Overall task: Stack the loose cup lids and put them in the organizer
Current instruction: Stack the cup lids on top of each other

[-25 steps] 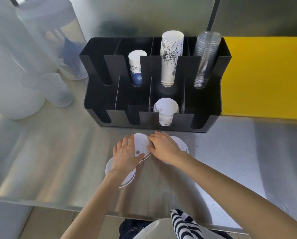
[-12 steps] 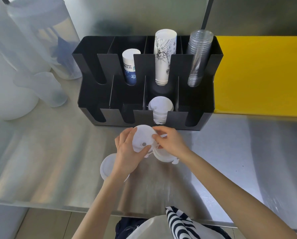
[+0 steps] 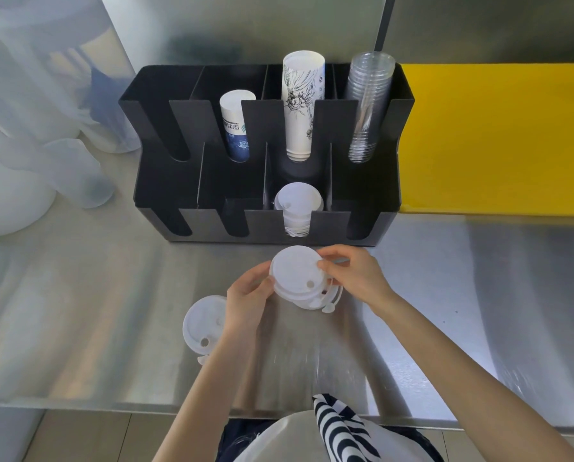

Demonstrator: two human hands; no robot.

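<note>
Head view shows the black organizer at the worktop's back edge. Both hands now grip the lid stack, lifted since a second ago: left hand and right hand closed on its rim. One loose lid remains near the front edge, so stacking is unfinished.

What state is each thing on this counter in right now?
Held lids: stacked, gripped by both hands above the counter.
Left hand: closed on the stack's left edge.
Right hand: pinching the stack's right edge.
Loose lid: flat on the counter, untouched.
Organizer: upright, several slots empty.
Stored lids: stacked in a front slot.
Clear cups: nested in the back right slot.
</note>
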